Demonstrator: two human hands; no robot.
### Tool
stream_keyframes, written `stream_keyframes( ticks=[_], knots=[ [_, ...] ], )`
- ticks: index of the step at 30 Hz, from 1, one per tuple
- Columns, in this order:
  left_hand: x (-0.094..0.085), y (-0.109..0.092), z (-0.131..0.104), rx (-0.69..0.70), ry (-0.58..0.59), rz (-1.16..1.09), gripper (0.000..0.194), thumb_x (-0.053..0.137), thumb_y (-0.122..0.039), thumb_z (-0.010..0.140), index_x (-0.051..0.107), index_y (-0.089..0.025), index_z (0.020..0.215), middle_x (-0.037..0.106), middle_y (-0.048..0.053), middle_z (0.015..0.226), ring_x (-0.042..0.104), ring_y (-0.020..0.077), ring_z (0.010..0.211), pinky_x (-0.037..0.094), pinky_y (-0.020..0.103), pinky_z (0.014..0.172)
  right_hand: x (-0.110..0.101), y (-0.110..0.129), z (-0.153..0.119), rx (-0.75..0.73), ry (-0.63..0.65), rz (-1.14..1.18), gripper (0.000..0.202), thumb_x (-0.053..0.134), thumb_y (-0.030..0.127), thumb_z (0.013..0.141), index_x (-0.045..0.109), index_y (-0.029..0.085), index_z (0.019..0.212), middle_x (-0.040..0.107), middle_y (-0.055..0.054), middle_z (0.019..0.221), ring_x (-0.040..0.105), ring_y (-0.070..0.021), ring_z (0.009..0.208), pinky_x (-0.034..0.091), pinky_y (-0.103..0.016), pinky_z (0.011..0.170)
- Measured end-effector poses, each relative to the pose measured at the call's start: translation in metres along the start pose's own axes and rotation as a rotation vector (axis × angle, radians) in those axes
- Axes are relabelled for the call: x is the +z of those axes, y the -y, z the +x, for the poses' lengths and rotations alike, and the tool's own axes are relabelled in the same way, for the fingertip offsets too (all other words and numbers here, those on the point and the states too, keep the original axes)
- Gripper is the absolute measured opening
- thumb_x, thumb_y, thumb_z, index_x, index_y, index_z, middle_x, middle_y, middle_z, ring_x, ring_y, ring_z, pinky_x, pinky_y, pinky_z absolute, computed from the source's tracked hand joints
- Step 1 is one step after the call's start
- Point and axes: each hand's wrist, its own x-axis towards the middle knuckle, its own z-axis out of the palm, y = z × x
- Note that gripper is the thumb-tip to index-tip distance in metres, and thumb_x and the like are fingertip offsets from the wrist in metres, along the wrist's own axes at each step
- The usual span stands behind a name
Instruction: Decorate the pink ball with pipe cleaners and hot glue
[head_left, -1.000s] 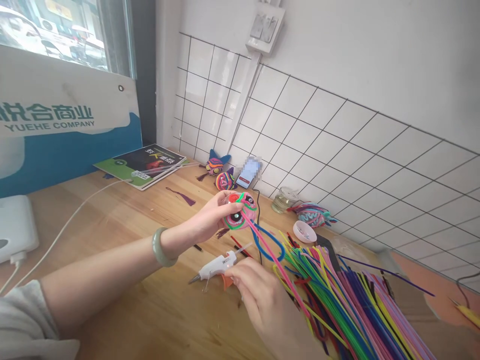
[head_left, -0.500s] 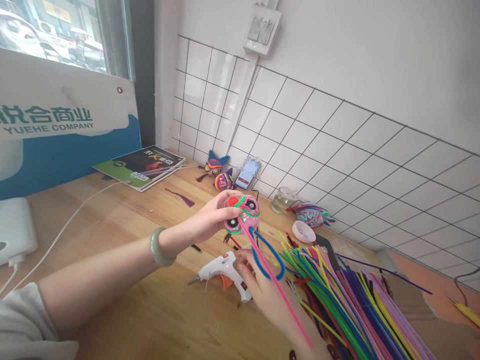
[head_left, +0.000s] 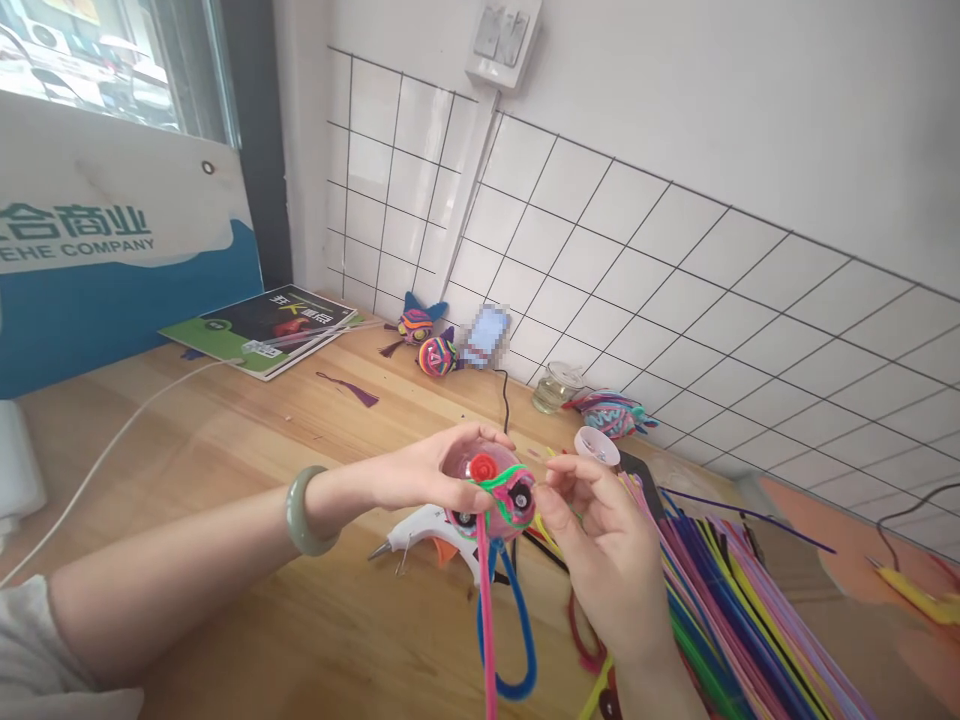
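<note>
My left hand [head_left: 439, 470] is closed around a round pink craft ball [head_left: 465, 460] with a red coil, green trim and black button-like eyes. A pink pipe cleaner [head_left: 486, 610] hangs down from the ball's front, under my left thumb. Beside it a blue pipe cleaner [head_left: 529, 635] bends into a loop below the ball. My right hand [head_left: 600, 530] is at the ball's right edge, thumb and forefinger pinched together; whatever is between them is too small to make out. Under the ball lies a white glue gun [head_left: 420, 525], partly hidden.
Many coloured pipe cleaners [head_left: 720, 600] lie at the right. Behind are finished fish-like crafts [head_left: 437, 355], a phone [head_left: 486, 335], a glass jar [head_left: 553, 388] and a small pink bowl [head_left: 597, 446]. A purple tassel [head_left: 352, 388] and booklets [head_left: 262, 330] lie left.
My right hand has risen from beside the glue gun to the ball's right edge. The ball has moved slightly down and right, and the pink pipe cleaner now hangs straighter.
</note>
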Motion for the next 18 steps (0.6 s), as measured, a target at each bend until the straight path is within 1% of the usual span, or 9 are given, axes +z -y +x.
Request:
stream_keyframes(
  ticks=[2,4,7,10,18],
  knots=[
    [0.001,0.002,0.001,-0.004,0.009,-0.006,0.049,0.073,-0.024,0.07,0.05,-0.02,0.113,0.058,0.006,0.107,0.056,0.0165,0.093,0.045,0.028,0.078,0.003,0.003,-0.001,-0.02,0.074,-0.015,0.017,0.063,0.035,0.084,0.059,0.022,0.094,0.06,-0.002,0.082,0.059,-0.0156,0.077,0.051,-0.028,0.068],
    [0.001,0.002,0.001,-0.013,0.014,-0.003,0.049,0.073,-0.023,0.07,0.049,-0.02,0.113,0.058,0.007,0.108,0.056,0.0172,0.094,0.045,0.029,0.078,0.005,0.005,-0.001,-0.023,0.111,-0.048,0.017,0.063,0.035,0.083,0.059,0.022,0.092,0.059,0.0,0.08,0.056,-0.0145,0.073,0.049,-0.026,0.065],
    [0.002,0.002,0.0,-0.029,0.0,0.025,0.051,0.073,-0.023,0.07,0.048,-0.022,0.114,0.058,0.007,0.11,0.057,0.0173,0.094,0.046,0.03,0.08,0.008,0.007,-0.001,-0.016,0.107,-0.119,0.016,0.062,0.035,0.083,0.058,0.022,0.092,0.057,0.0,0.078,0.053,-0.0141,0.07,0.047,-0.026,0.063],
    [0.003,0.002,-0.001,-0.018,-0.031,0.079,0.052,0.073,-0.022,0.071,0.047,-0.022,0.115,0.058,0.007,0.112,0.057,0.018,0.098,0.046,0.032,0.084,0.009,0.007,-0.002,-0.009,0.106,-0.159,0.015,0.06,0.033,0.084,0.057,0.022,0.093,0.057,-0.001,0.079,0.053,-0.0147,0.071,0.046,-0.027,0.064],
    [0.003,0.004,0.0,-0.004,-0.057,0.177,0.052,0.072,-0.026,0.071,0.047,-0.022,0.116,0.06,0.009,0.113,0.059,0.0219,0.1,0.048,0.035,0.084,0.011,0.004,-0.004,0.035,0.125,-0.122,0.02,0.06,0.035,0.084,0.055,0.023,0.099,0.057,-0.001,0.087,0.053,-0.015,0.076,0.046,-0.028,0.067]
  ],
)
